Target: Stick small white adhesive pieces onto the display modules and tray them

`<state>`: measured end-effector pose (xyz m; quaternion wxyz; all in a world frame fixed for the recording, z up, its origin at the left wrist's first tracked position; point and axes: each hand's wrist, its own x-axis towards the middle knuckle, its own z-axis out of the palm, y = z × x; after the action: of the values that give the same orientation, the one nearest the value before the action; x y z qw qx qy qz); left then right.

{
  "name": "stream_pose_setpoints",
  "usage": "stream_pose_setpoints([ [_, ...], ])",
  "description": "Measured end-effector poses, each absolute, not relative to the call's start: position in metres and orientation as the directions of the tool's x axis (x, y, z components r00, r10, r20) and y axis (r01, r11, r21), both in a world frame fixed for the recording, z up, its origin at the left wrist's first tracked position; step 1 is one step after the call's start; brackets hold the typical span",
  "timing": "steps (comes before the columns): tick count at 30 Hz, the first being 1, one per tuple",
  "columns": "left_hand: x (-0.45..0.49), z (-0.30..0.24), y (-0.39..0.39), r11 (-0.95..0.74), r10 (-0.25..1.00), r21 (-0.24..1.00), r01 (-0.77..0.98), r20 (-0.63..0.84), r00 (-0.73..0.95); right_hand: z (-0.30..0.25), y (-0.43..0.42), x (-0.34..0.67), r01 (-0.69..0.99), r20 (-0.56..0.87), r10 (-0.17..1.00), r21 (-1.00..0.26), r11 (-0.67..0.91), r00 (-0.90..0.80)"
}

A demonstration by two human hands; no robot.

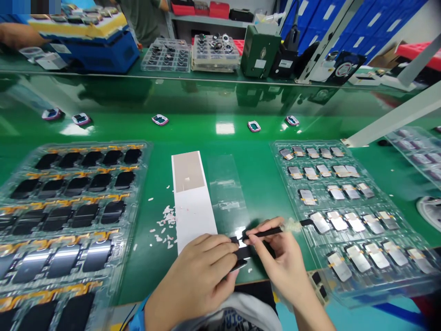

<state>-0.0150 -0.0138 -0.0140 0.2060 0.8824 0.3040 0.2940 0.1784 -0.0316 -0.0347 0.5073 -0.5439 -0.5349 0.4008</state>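
Observation:
My left hand (195,271) is shut on a small black display panel (239,263), which is partly hidden by my fingers. My right hand (279,259) pinches a slim black tool (265,232) with a fluffy white tuft (291,225) along its shaft. The tool's tip meets the panel's top edge. A white paper sheet (195,216) lies just beyond my left hand, and a clear plastic film (225,188) lies to its right. Pale pink scraps (167,220) are scattered left of the paper.
Plastic trays flank my hands: black panels with orange flex strips (76,197) on the left, silver-backed panels (344,202) on the right. Small pink-framed parts (160,120) line the green bench. A co-worker's hand (17,36) rests beside a blue machine (96,53) at the far left.

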Motion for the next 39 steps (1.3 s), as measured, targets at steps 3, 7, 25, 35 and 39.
stream_pose_setpoints([
  [3,-0.015,-0.013,-0.014,-0.712,0.675,0.564,0.418,0.387,0.628,-0.031,-0.03,0.182,0.043,0.049,0.987,-0.998,0.043,0.153],
  [7,-0.018,-0.01,-0.013,-0.663,0.726,0.621,0.418,0.397,0.562,-0.022,-0.031,0.179,-0.239,0.028,0.981,-0.968,0.074,0.19],
  [25,-0.007,0.0,-0.013,-0.361,0.907,0.853,0.377,0.226,0.356,0.01,-0.033,0.125,-0.076,0.441,0.831,-0.868,0.491,0.34],
  [35,-0.005,-0.008,-0.013,-0.358,0.905,0.857,0.372,0.221,0.362,0.002,-0.034,0.117,-0.015,0.479,0.809,-0.858,0.514,0.34],
  [39,-0.006,-0.008,-0.013,-0.346,0.909,0.86,0.375,0.209,0.36,0.0,-0.033,0.117,-0.025,0.48,0.81,-0.855,0.517,0.338],
])
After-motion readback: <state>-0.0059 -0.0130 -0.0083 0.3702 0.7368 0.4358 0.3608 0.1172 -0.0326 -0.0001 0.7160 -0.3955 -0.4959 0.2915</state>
